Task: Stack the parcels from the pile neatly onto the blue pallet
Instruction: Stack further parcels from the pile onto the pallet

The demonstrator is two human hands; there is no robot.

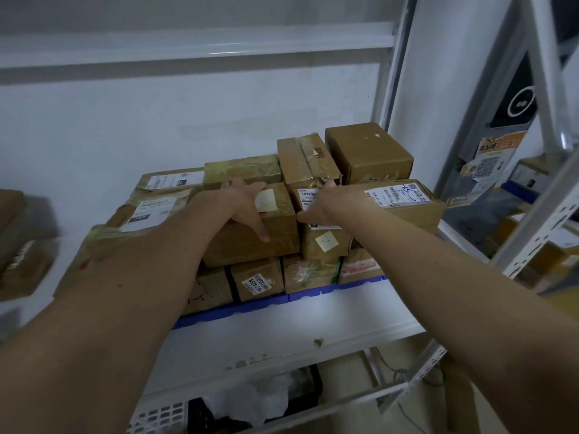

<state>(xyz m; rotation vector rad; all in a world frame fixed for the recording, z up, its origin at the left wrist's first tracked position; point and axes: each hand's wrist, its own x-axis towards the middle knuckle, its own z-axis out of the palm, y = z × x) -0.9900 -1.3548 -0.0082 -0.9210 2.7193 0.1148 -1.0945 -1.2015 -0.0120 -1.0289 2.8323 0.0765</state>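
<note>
Left hand [247,205]: my grip is wrapped over the top of a brown box [250,228] in the upper layer, fingers spread across the far edge, thumb down the front face. So it's closed on that box, palm flat on top.
Right hand [326,203]: resting on the small labelled box [322,233] right next door, fingers curled over its back edge, thumb pointing left toward the gap between the two boxes. Grip looks loosely closed on it.
The two boxes: side by side, touching or nearly so, both sitting on the lower row.
Parcels: the stack [282,214] is two layers deep in front, with a taller box [368,151] and a taped one [305,158] at the back right. A long box with a big white label [404,198] sits just right of my right hand.
Blue pallet [313,292]: under the whole stack, only its front edge peeking out, and it's sitting on a white shelf [297,327].
Off to the left: more boxes [18,245], blurry, well apart from the pallet.
Below the shelf: a dark crate with a white plastic bag [250,399] in it.
</note>
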